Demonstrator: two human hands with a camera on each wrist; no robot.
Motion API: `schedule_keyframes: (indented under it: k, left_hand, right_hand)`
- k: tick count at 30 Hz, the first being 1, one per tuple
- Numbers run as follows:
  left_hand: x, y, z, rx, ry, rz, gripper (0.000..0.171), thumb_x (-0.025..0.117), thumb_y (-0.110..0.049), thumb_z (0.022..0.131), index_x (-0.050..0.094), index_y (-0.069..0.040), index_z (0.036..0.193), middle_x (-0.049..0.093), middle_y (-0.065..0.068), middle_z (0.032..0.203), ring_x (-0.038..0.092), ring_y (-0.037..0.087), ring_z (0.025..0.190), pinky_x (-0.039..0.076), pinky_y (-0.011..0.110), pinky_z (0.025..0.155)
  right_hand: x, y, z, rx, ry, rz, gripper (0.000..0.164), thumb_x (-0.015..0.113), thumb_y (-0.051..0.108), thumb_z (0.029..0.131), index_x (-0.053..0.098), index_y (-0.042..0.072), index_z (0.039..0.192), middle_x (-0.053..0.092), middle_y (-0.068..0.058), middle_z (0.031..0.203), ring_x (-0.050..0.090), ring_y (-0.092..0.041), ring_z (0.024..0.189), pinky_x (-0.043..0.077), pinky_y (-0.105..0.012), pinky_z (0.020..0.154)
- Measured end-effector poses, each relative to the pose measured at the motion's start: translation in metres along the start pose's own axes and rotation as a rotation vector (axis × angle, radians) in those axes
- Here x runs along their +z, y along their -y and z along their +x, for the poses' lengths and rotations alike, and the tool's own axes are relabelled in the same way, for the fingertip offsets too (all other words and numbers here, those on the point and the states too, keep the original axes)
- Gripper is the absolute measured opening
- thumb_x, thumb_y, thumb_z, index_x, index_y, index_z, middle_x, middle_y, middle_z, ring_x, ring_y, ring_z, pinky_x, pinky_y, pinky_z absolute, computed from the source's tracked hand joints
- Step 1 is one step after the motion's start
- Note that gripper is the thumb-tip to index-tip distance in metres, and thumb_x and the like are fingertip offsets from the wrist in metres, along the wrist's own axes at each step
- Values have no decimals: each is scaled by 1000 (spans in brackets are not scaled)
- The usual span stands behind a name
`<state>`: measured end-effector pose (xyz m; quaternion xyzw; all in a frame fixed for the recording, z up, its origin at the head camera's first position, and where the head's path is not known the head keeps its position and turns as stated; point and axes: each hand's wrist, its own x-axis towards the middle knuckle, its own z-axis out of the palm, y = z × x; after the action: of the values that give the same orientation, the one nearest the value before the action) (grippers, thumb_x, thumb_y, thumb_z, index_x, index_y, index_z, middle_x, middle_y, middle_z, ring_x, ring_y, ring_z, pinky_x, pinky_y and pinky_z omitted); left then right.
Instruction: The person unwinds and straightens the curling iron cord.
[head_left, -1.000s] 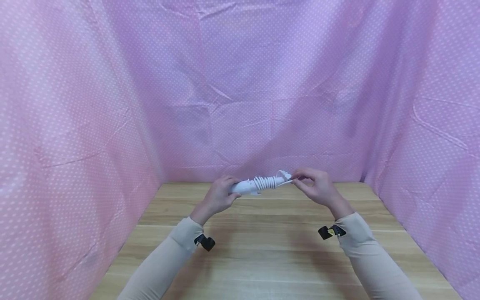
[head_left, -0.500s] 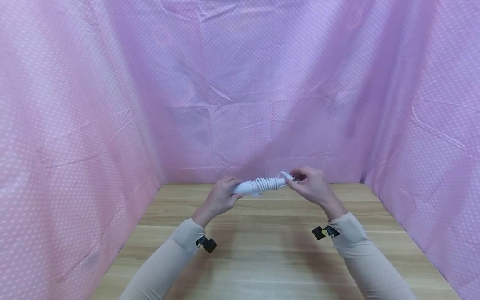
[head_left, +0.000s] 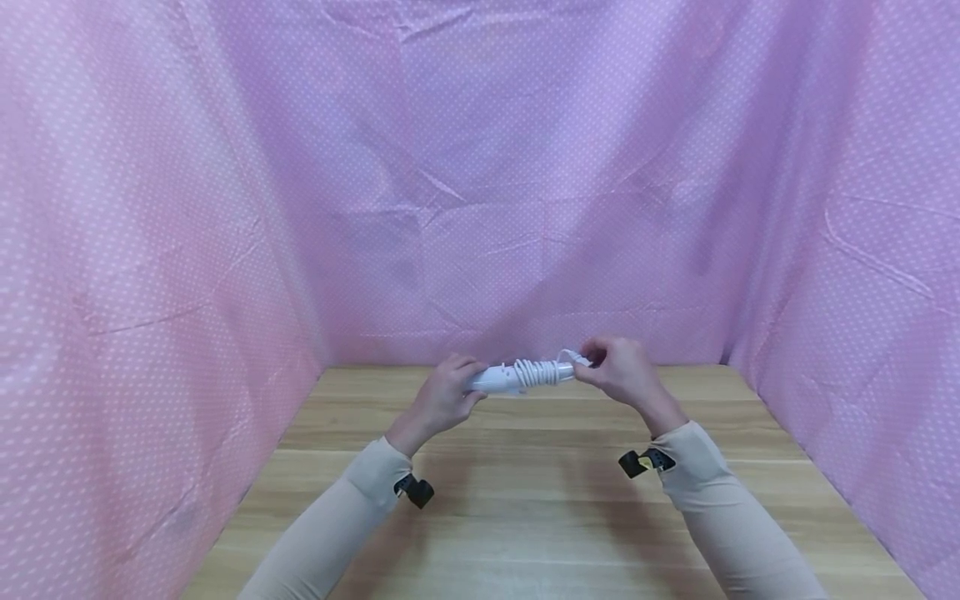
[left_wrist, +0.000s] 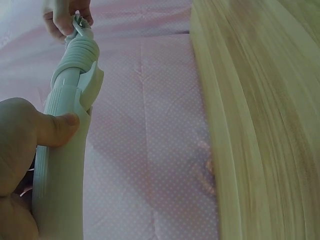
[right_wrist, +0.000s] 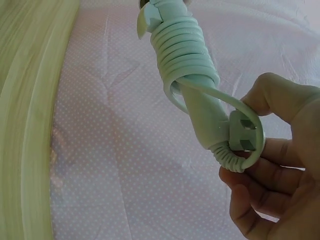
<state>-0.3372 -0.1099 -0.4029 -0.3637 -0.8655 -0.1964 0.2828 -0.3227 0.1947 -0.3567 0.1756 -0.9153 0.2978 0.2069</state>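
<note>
Left hand [head_left: 441, 395]: lay curled round the thick body of a white corded appliance [head_left: 495, 380], thumb against its side. Right hand [head_left: 622, 372]: pinched the plug [right_wrist: 241, 132] beside the appliance's other end. White cord [right_wrist: 184, 52]: sat coiled round the appliance between both hands, one loop beside the right thumb. Wooden bench [head_left: 517, 517]: stood below both hands.

Creased pink dotted drapes [head_left: 480, 167], shadowed; wood-grain tabletop [head_left: 495, 517]
</note>
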Motion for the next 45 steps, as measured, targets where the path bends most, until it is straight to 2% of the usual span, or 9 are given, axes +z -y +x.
schedule_keyframes:
  k: [5,9,12,15,19,25,32,38,45]
  left_hand:
    - [-1,-1,1,59,12,16,42,83,-8,74,68,-5,113,67,8,109,62,23,101,57,34,84]
    - [-3,-3,0,74,49,45,43,82,-9,76,67,-6,116,66,7,112,61,22,103,57,34,87]
    - [-2,-5,-1,90,45,62,44,83,-8,75,67,-6,116,66,6,111,61,21,103,57,33,87]
    - [-1,-12,0,152,25,41,44,84,-7,72,67,-5,114,66,6,110,61,21,101,57,32,86]
    - [1,-18,2,210,23,-3,44,84,-7,72,67,-4,112,66,7,111,61,21,102,57,32,87]
    - [0,-12,-1,173,-23,-70,47,85,-3,70,67,-3,113,66,9,111,60,22,102,56,32,87]
    - [-5,-3,-3,185,-91,-108,48,85,-2,69,68,-4,114,66,9,111,60,23,103,56,33,88]
    - [-9,1,-2,195,-134,-126,47,85,-3,70,68,-3,114,66,11,110,61,25,104,57,34,86]
    - [-14,4,-1,177,-157,-147,48,85,-2,70,67,-2,115,66,13,110,60,25,103,58,34,84]
  right_hand:
    - [1,-2,0,37,7,17,16,74,20,74,69,7,82,68,-1,73,57,-11,64,48,-24,58]
    - [3,-4,0,44,5,3,16,74,22,73,68,9,81,66,0,72,56,-11,65,47,-25,60]
    - [4,-4,1,77,12,-13,17,74,25,74,68,11,80,66,0,73,56,-13,65,45,-26,60]
    - [6,-2,3,127,36,-11,16,73,27,75,68,13,79,66,0,73,57,-14,66,45,-25,59]
    - [5,-1,7,147,68,63,12,70,22,77,68,11,78,65,-1,74,56,-14,68,46,-24,60]
    - [-6,-14,8,114,81,167,12,70,16,80,68,4,78,67,-4,73,57,-11,67,48,-24,62]
    - [-10,-36,4,134,115,266,21,72,20,86,70,-1,87,68,-4,78,58,-9,70,49,-22,63]
    - [-8,-43,1,142,112,335,26,72,25,88,72,0,93,67,-2,81,58,-10,74,49,-23,65]
    - [-6,-46,0,140,73,493,31,75,23,86,71,-5,100,70,5,83,62,-6,76,53,-20,69]
